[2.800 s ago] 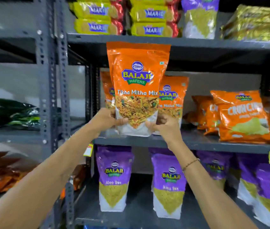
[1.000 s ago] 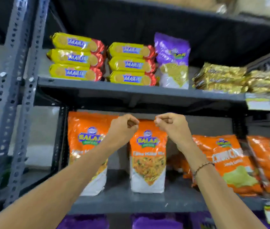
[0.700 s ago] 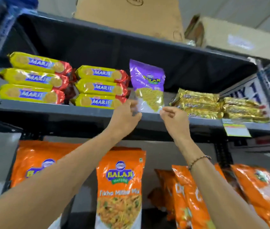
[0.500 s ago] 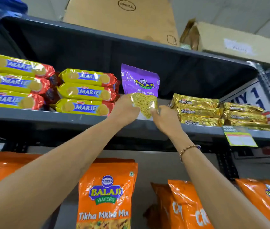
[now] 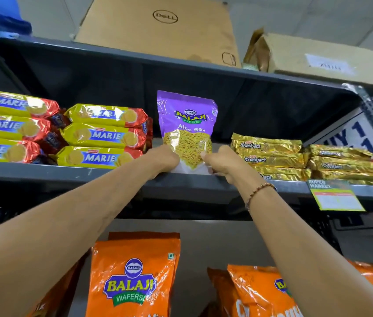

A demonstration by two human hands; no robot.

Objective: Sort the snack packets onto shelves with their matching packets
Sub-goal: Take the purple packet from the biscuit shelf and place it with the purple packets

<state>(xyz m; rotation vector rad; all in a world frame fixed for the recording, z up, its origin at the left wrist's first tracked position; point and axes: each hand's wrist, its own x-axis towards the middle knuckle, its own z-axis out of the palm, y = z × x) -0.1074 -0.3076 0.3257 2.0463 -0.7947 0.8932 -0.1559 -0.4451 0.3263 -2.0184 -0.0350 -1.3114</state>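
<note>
Grasping the upright purple packet [image 5: 186, 124] at its lower corners, left hand [image 5: 163, 159] and right hand [image 5: 223, 162] fingers clenched, on the shelf [image 5: 66, 173] between biscuit packs [image 5: 103, 136] and gold packets [image 5: 270, 156].

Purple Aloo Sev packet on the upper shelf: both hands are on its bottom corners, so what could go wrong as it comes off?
1. The purple packet stands close beside the Marie stack; pulling it sideways could drag a roll off the shelf edge.
2. The left hand and right hand grip only its bottom, so the tall top may flop forward.
3. The Krackjack packs sit near the right hand and could be nudged.
</note>
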